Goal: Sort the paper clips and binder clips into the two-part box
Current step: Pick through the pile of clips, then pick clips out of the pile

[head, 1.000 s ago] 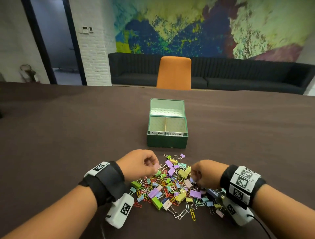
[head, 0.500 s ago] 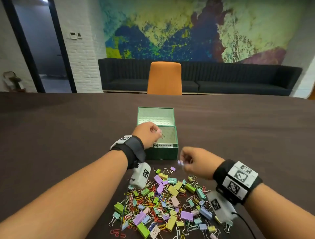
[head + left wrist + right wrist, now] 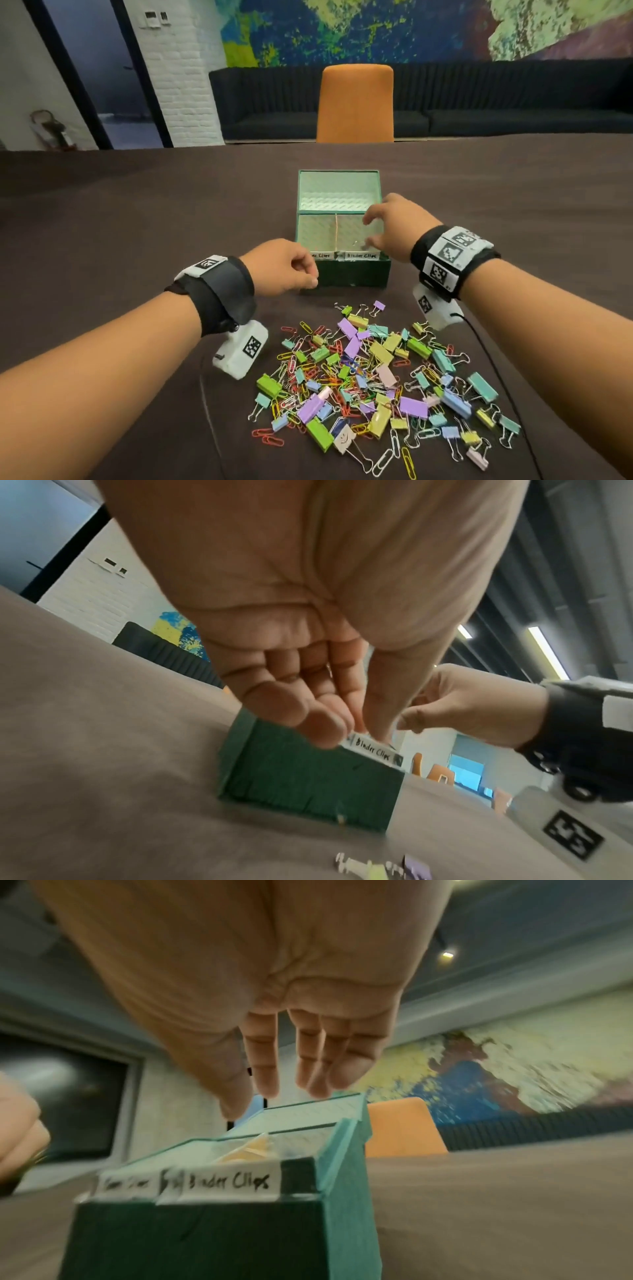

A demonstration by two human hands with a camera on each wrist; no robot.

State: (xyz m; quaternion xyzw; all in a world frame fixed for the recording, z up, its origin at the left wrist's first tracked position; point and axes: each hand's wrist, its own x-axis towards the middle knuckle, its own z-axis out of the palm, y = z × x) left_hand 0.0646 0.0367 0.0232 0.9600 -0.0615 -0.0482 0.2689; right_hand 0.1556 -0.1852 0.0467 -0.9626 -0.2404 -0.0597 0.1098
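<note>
A green two-part box (image 3: 342, 275) stands on the table, its front labelled for paper clips on the left and binder clips (image 3: 361, 256) on the right. My right hand (image 3: 370, 231) hovers over the right compartment with fingers spread and straight (image 3: 251, 1102). A small blurred clip (image 3: 358, 244) shows just under them inside that compartment. My left hand (image 3: 308, 275) is at the box's front left corner (image 3: 308, 772), fingers curled against the thumb (image 3: 356, 723), and nothing plainly shows between them. A mixed pile of coloured paper clips and binder clips (image 3: 376, 370) lies in front of the box.
The box lid (image 3: 339, 188) lies open behind the compartments. The dark brown table (image 3: 137, 222) stretches wide on both sides. An orange chair (image 3: 354, 102) and a black sofa stand beyond the far edge. A thin cable (image 3: 479, 342) trails from my right wrist.
My left hand has pulled back from over the left compartment to the box's front corner. My right hand has moved forward over the right compartment and opened, letting go of its small lilac clip.
</note>
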